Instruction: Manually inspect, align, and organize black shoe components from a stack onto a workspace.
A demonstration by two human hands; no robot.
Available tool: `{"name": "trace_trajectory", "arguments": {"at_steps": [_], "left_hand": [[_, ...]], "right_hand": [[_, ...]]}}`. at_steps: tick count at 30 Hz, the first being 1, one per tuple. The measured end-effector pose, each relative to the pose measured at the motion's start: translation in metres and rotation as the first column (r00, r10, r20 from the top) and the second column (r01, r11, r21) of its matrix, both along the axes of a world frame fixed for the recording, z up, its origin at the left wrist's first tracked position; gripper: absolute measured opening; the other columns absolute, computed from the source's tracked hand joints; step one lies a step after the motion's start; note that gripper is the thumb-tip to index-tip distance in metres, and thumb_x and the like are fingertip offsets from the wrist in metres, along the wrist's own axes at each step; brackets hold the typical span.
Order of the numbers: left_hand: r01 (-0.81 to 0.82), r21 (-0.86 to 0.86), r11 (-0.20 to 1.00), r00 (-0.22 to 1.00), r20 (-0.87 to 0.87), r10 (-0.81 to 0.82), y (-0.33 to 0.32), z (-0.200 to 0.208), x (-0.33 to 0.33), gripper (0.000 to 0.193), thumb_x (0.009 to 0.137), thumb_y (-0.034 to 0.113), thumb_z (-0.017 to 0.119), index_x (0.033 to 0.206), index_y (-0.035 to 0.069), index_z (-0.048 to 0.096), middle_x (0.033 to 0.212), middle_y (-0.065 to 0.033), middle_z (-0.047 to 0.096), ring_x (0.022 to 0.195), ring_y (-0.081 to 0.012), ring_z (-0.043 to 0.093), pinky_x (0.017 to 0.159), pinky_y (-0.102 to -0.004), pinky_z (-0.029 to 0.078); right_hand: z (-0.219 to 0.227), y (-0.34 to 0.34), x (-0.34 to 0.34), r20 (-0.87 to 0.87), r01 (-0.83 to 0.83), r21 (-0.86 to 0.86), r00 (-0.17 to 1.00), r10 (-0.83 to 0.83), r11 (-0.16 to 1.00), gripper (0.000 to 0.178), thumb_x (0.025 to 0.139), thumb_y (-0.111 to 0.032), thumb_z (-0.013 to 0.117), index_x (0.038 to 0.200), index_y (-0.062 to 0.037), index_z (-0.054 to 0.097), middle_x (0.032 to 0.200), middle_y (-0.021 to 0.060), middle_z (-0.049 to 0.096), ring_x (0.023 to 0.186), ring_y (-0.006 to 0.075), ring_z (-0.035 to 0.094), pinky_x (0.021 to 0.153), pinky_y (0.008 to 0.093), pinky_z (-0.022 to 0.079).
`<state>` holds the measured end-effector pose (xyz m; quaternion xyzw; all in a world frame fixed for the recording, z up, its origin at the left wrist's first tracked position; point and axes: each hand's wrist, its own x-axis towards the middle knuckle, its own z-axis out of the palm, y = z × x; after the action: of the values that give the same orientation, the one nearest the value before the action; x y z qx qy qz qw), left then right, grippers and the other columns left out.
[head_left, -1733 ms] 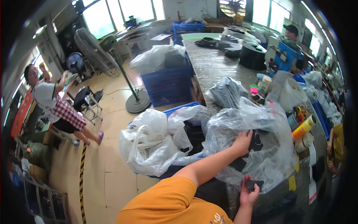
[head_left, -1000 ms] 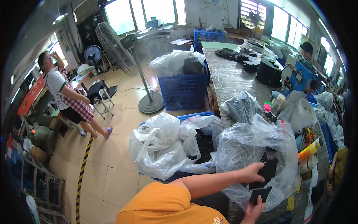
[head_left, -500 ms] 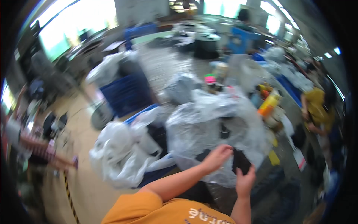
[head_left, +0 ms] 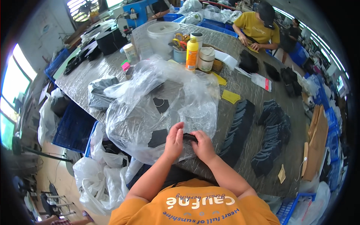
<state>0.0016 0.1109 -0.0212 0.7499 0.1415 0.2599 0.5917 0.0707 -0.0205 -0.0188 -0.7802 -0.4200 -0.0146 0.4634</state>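
Over the near edge of the worktable, my right hand [head_left: 203, 145] grips a small stack of black fabric pieces [head_left: 190, 137] between thumb and fingers. My left hand [head_left: 174, 143] is up beside the stack's left end, its fingers stretched out; whether its palm touches the fabric is hard to see. Beneath and beyond both hands spreads a large crumpled clear plastic bag [head_left: 127, 116]. Dark flat pieces [head_left: 158, 138] show in or on it. To the right, overlapping dark fabric pieces lie in a row [head_left: 237, 131], with another curved row [head_left: 273, 131] beside it.
A yellow bottle [head_left: 191, 54], a white bucket [head_left: 163, 35] and a tub of tools [head_left: 180, 50] stand farther back. Yellow pieces [head_left: 230, 96] lie nearby. White bags [head_left: 97, 180] hang by a blue crate at the left. A co-worker [head_left: 258, 30] sits across the table.
My view has swung right and down onto the table. Both hands have come closer together, and the black fabric, upright before, now lies flatter in my right hand.
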Motion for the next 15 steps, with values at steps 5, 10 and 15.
{"name": "trace_trajectory", "arguments": {"at_steps": [5,10,15], "left_hand": [[-0.098,-0.665,0.741,0.978,0.074,0.195,-0.013,0.007,0.004,0.045,0.098,0.031,0.042,0.134,0.005,0.034,0.118,-0.0166,0.052,0.108,-0.0253,0.052,0.096,-0.0374,0.041],[0.284,-0.918,0.276,0.958,0.261,-0.119,-0.018,0.019,0.012,0.046,0.094,0.028,0.047,0.135,0.011,0.034,0.088,-0.0074,0.05,0.078,-0.0206,0.049,0.071,-0.0361,0.045],[0.445,-0.885,0.138,0.868,0.387,-0.311,-0.042,0.03,0.016,0.039,0.09,0.026,0.052,0.124,0.009,0.042,0.081,-0.0032,0.043,0.066,-0.0138,0.042,0.058,-0.028,0.037]], "right_hand": [[0.022,-0.003,-0.004,0.106,0.176,0.184,0.974,-0.198,0.967,0.036,0.066,0.001,0.064,0.1,-0.0071,0.059,0.083,0.0116,0.058,0.079,0.0312,0.058,0.068,0.0386,0.047],[0.041,-0.023,-0.034,0.248,-0.063,0.148,0.968,0.024,0.987,0.04,0.071,-0.021,0.069,0.107,-0.0088,0.057,0.1,0.0116,0.054,0.09,0.0311,0.055,0.075,0.0404,0.045],[0.025,-0.108,-0.027,0.33,0.307,-0.182,0.914,-0.237,0.934,0.063,0.074,-0.038,0.069,0.124,-0.0077,0.049,0.131,0.0156,0.042,0.121,0.0324,0.041,0.098,0.0505,0.03]]}}
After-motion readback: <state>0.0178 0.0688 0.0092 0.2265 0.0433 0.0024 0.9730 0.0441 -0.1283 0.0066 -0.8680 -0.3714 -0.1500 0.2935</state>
